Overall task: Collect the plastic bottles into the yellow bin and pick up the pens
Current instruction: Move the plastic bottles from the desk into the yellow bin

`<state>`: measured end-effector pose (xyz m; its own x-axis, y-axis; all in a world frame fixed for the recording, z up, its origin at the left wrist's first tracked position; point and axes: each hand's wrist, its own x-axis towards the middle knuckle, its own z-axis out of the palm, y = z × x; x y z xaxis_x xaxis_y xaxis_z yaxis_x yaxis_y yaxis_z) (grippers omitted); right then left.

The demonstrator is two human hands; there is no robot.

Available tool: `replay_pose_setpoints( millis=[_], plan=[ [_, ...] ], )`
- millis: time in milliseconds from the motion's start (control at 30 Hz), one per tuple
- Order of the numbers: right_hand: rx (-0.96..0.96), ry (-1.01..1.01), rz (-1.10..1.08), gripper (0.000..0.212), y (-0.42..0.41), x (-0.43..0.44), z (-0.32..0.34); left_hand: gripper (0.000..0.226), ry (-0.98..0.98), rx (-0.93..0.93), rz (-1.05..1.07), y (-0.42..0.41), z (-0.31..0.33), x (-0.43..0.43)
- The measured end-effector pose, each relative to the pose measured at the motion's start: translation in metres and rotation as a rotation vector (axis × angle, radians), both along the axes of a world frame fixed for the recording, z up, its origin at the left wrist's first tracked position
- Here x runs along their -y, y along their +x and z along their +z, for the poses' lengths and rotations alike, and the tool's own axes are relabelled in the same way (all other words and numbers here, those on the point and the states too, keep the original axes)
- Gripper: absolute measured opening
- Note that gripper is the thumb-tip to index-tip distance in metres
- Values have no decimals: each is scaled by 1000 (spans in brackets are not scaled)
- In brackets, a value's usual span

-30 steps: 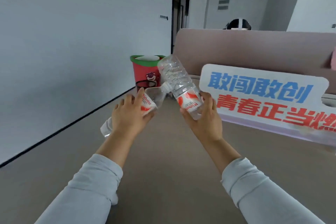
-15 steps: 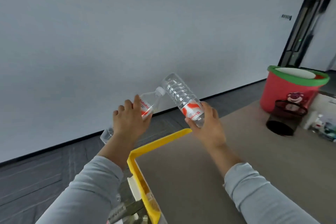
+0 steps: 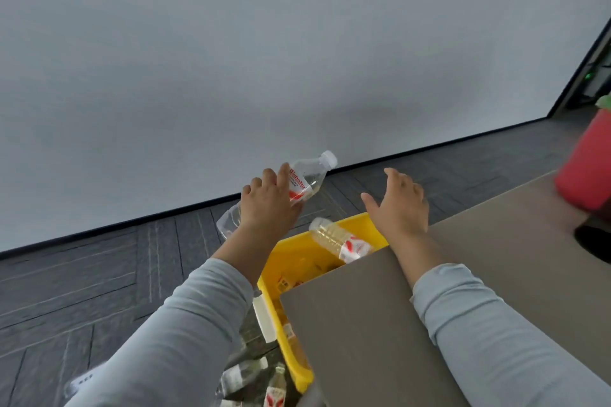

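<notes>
Clear plastic bottles with red labels are lying nearest, on the floor. Past them the yellow plastic bin is sitting by the corner of the grey table, easy to drop into. One labelled bottle is tilting inside by its far rim. Above, the right hand is spreading open, empty. The left hand is gripping a white-capped clear bottle, likely to go in next.

An office room, by the look of it.
A big bare white wall fills the top of the frame. Under it, the floor has dark grey carpet squares and a black strip along the wall. A flat brown desk top sits at the lower right. A dark doorway with a small green light is at the far right.
</notes>
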<state>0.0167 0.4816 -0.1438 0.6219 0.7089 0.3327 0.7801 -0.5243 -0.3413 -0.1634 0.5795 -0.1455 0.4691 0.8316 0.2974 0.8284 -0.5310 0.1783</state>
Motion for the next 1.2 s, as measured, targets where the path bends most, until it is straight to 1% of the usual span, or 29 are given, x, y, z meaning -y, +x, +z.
replay_pose_setpoints(
  millis=[100, 167, 267, 300, 367, 433, 500, 667, 767, 900, 1000, 1200],
  plan=[
    [-23, 104, -10, 55, 3, 9, 3, 73, 0, 13, -42, 19, -3, -2],
    [0, 174, -24, 52, 8, 22, 6, 78, -21, 15, -98, 38, 0, -3],
    [41, 198, -46, 48, 16, 44, 9, 92, -120, -142, -153, 63, 4, -2],
    [47, 198, -50, 47, 19, 52, 9, 92, -121, -185, -158, 68, 6, 2],
    [45, 199, -60, 46, 24, 65, 9, 82, -59, -190, -185, 75, 12, 12],
    [44, 186, -59, 46, 25, 75, 10, 68, 13, -127, -223, 76, 20, 28],
    [48, 165, -45, 45, 23, 87, 11, 57, 41, -77, -250, 75, 28, 44],
    [96, 87, -74, 46, 22, 138, 19, 46, 86, -43, -325, 83, 46, 93],
    [125, 34, -129, 47, 30, 188, 27, 43, 111, -29, -413, 98, 54, 132],
    [147, 13, -237, 49, 46, 272, 35, 39, 130, -11, -552, 131, 59, 201],
    [172, -20, -355, 47, 59, 346, 36, 39, 139, -26, -675, 162, 58, 262],
    [163, -107, -644, 44, 70, 504, 37, 37, 151, -62, -952, 218, 50, 401]
  ],
)
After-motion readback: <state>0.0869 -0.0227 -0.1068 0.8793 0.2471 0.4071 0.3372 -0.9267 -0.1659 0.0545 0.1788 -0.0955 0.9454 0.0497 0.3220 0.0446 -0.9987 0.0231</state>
